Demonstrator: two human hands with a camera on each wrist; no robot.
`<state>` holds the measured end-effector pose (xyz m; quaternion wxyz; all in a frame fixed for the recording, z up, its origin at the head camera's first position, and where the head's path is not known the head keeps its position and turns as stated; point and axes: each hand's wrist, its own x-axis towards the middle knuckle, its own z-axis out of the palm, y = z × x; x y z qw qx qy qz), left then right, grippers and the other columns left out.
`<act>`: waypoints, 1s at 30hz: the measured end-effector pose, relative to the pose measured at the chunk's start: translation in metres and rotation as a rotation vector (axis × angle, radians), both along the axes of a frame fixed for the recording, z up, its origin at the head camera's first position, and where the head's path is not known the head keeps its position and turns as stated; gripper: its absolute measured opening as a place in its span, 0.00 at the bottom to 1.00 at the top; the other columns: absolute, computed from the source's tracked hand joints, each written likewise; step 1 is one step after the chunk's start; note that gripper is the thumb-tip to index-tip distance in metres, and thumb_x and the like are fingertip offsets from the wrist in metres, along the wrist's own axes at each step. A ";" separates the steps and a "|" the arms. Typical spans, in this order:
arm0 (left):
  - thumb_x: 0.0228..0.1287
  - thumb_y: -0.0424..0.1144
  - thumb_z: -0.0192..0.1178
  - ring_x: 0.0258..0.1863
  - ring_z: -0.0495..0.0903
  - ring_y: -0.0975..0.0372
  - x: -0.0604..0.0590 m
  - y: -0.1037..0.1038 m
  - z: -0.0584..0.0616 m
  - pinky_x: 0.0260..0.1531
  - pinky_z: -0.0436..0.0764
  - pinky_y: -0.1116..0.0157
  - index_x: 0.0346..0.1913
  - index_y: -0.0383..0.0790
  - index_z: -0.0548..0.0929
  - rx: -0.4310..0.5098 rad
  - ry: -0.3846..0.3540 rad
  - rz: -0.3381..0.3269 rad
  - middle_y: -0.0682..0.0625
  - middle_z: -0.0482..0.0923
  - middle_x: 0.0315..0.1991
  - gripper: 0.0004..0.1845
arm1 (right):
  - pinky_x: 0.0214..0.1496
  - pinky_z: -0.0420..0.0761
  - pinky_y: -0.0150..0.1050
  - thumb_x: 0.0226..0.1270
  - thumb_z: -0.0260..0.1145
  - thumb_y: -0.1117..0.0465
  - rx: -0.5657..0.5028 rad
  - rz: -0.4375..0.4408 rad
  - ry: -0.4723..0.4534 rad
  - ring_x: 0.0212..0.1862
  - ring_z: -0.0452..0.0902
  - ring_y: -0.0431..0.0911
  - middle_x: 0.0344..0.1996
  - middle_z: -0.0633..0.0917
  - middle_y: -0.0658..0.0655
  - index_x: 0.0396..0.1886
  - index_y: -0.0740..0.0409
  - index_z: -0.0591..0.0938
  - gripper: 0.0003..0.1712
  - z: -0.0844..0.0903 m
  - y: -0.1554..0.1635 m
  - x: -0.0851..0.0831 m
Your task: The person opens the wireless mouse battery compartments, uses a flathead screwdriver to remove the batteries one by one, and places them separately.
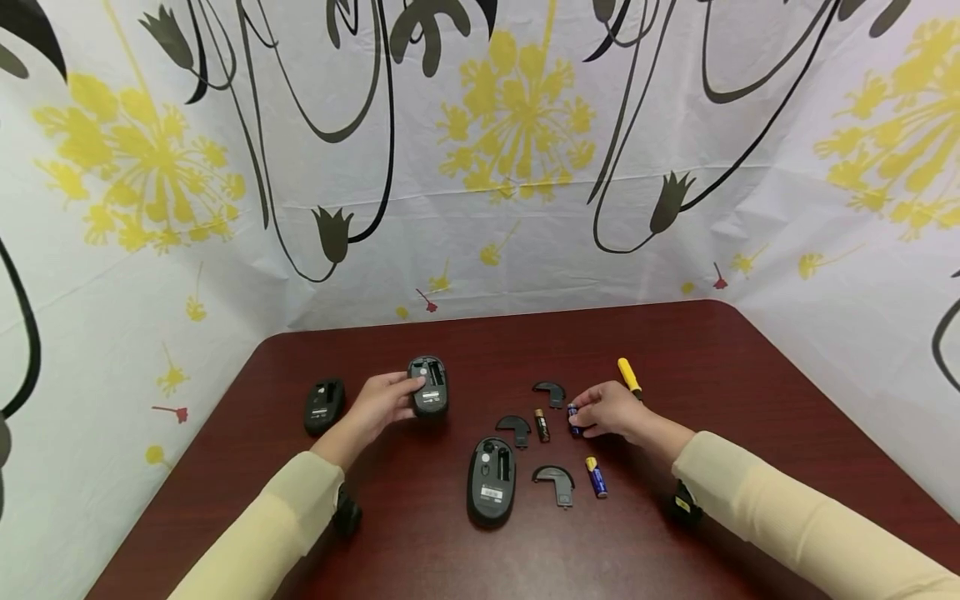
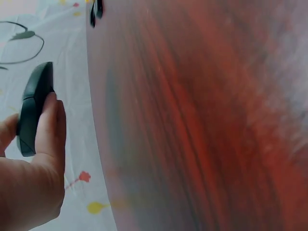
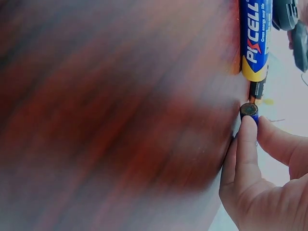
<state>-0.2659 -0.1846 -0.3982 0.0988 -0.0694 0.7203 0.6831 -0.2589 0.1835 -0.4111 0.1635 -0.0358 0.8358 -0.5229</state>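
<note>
In the head view my left hand grips a dark computer mouse, its underside with the uncovered battery slot turned up toward the camera. The left wrist view shows this mouse edge-on between thumb and fingers. My right hand pinches a blue battery at the right of the loose parts. Its round end shows above the fingertips in the right wrist view. Beside that hand lie a black-and-copper battery and a dark curved battery cover. A second blue battery, yellow at one end, lies nearer the camera.
Two more mice lie underside up, one in the centre and one at the left. Near them are two further covers, one behind the other. A yellow-handled tool lies behind my right hand on the dark red table.
</note>
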 end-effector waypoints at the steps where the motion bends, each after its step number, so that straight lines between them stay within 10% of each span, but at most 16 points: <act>1: 0.68 0.41 0.62 0.45 0.82 0.57 -0.002 -0.001 -0.001 0.37 0.84 0.64 0.68 0.29 0.66 -0.019 -0.005 0.002 0.36 0.77 0.56 0.32 | 0.38 0.85 0.44 0.64 0.65 0.73 0.003 -0.001 0.003 0.37 0.83 0.49 0.34 0.83 0.61 0.47 0.76 0.78 0.13 0.000 0.000 0.000; 30: 0.68 0.38 0.62 0.59 0.71 0.41 -0.024 -0.014 -0.016 0.40 0.84 0.59 0.66 0.21 0.65 -0.251 -0.040 0.060 0.27 0.65 0.64 0.32 | 0.35 0.85 0.42 0.63 0.66 0.73 0.072 -0.015 0.022 0.35 0.84 0.51 0.33 0.84 0.61 0.45 0.76 0.80 0.12 0.002 -0.006 0.002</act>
